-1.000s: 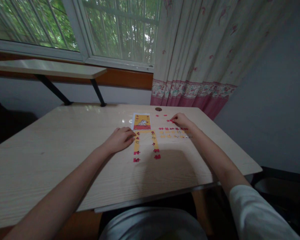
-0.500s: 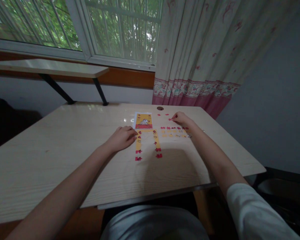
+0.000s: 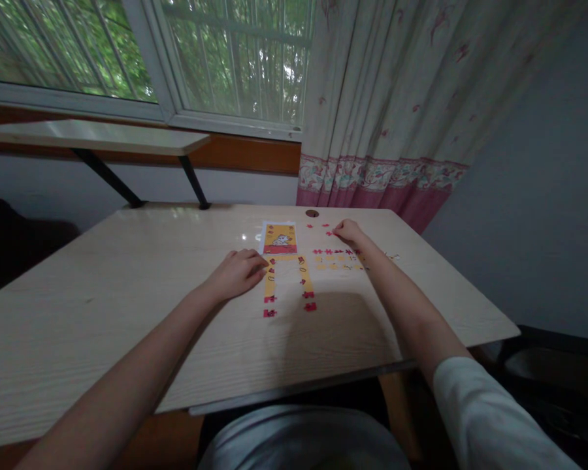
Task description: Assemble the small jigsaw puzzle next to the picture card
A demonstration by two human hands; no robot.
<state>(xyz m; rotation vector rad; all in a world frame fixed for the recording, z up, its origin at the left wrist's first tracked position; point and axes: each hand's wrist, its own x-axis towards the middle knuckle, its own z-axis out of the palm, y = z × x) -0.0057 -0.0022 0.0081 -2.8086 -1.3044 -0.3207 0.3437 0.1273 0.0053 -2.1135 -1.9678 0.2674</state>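
Observation:
My left hand (image 3: 239,273) lies on the desk with its fingers loosely stretched, the tips at the left side of a partly joined jigsaw border (image 3: 283,257). That border is yellow above, with red pieces at its lower ends. My right hand (image 3: 349,232) is farther back, thumb and fingers pinched at the edge of a small red puzzle piece (image 3: 329,233). Two other red pieces (image 3: 325,225) lie just behind it. Rows of loose red and yellow pieces (image 3: 340,258) are laid out below my right hand, partly hidden by my forearm. A picture card (image 3: 279,239) with a white animal lies above the border.
The wooden desk (image 3: 142,274) has a round cable hole (image 3: 312,213) near its back edge. At the back left stands a raised shelf (image 3: 127,138) on black supports. A curtain (image 3: 372,130) hangs behind the desk, beside a window (image 3: 235,65). A few pieces (image 3: 392,256) lie right of my right forearm.
The view has shifted slightly. My right hand stays at the red puzzle piece, its forearm a little farther left. My left hand keeps its place by the border.

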